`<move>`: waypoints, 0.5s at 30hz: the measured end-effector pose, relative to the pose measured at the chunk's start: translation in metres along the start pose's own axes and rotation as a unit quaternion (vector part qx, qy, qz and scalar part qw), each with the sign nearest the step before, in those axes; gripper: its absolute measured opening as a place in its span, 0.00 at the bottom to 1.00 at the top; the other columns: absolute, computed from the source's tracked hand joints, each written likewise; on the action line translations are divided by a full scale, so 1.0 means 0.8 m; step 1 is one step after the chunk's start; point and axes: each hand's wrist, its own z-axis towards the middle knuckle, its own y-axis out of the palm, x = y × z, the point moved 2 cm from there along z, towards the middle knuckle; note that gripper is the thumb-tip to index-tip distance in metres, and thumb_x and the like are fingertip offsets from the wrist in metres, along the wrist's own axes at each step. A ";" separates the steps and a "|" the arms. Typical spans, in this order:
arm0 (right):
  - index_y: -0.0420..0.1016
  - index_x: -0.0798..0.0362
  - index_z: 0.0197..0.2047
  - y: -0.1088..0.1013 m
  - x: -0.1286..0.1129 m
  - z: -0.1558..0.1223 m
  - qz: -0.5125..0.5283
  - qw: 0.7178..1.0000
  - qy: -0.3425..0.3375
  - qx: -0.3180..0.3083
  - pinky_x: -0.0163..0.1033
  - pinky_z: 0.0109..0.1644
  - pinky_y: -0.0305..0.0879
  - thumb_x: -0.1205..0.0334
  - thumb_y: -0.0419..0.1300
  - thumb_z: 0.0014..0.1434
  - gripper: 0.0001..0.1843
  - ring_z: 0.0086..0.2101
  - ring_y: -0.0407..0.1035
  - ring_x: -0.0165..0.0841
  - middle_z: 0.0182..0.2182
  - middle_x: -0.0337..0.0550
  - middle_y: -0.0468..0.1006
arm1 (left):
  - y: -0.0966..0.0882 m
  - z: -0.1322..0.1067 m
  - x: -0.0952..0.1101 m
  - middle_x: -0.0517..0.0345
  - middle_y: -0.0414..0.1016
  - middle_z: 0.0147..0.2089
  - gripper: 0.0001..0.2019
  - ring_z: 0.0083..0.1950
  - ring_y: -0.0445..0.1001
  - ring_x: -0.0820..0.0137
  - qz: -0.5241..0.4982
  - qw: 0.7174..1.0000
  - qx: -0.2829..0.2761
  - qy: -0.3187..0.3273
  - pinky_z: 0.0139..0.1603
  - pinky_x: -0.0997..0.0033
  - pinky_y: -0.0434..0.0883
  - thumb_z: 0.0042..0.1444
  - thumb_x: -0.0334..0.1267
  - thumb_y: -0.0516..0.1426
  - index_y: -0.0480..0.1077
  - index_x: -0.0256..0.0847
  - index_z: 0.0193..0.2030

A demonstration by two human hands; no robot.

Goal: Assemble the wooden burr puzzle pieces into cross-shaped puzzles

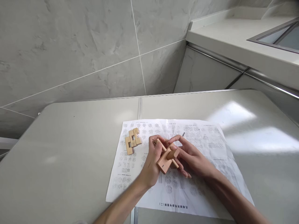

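Both my hands meet over a printed instruction sheet and hold a few interlocked wooden puzzle pieces between them. My left hand wraps its fingers round the left side of the pieces. On the right side, my right hand pinches them, thumb on top and fingers below. A second cluster of notched wooden pieces lies on the sheet's upper left corner, a short way left of my left hand, with nothing touching it.
The sheet lies on a grey folding table with a seam down its middle. Behind it stands a grey tiled wall. At the upper right runs a pale counter with a sink edge.
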 end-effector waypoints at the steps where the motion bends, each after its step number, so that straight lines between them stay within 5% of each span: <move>1: 0.63 0.47 0.54 0.000 0.000 0.000 0.004 1.000 0.000 0.001 0.26 0.16 0.60 0.46 0.59 0.77 0.15 0.14 0.64 0.26 0.18 0.28 0.76 | 0.000 0.000 0.000 0.56 0.74 0.52 0.19 0.39 0.83 0.68 -0.015 1.000 -0.019 0.005 0.41 0.63 0.81 0.77 0.60 0.48 0.58 0.46 0.55; 6: 0.64 0.46 0.55 -0.003 0.002 -0.001 0.021 0.999 0.022 0.021 0.27 0.15 0.59 0.44 0.61 0.75 0.18 0.14 0.65 0.27 0.19 0.27 0.74 | 0.001 -0.003 0.004 0.45 0.63 0.71 0.21 0.45 0.85 0.63 -0.041 0.995 -0.085 0.023 0.44 0.54 0.85 0.76 0.62 0.49 0.56 0.49 0.61; 10: 0.67 0.45 0.54 -0.003 0.001 -0.003 0.004 0.999 0.037 0.012 0.28 0.14 0.57 0.41 0.62 0.74 0.18 0.13 0.64 0.27 0.18 0.29 0.73 | 0.000 -0.004 0.002 0.45 0.49 0.77 0.31 0.47 0.84 0.64 -0.009 0.992 -0.126 0.030 0.47 0.49 0.87 0.67 0.61 0.63 0.52 0.56 0.64; 15: 0.72 0.45 0.54 -0.006 0.001 -0.005 -0.023 0.998 0.047 0.036 0.33 0.16 0.58 0.40 0.65 0.70 0.20 0.14 0.65 0.27 0.28 0.37 0.79 | 0.001 -0.004 -0.003 0.46 0.58 0.70 0.38 0.43 0.86 0.65 0.007 0.983 -0.171 0.072 0.53 0.40 0.87 0.61 0.46 0.72 0.50 0.57 0.65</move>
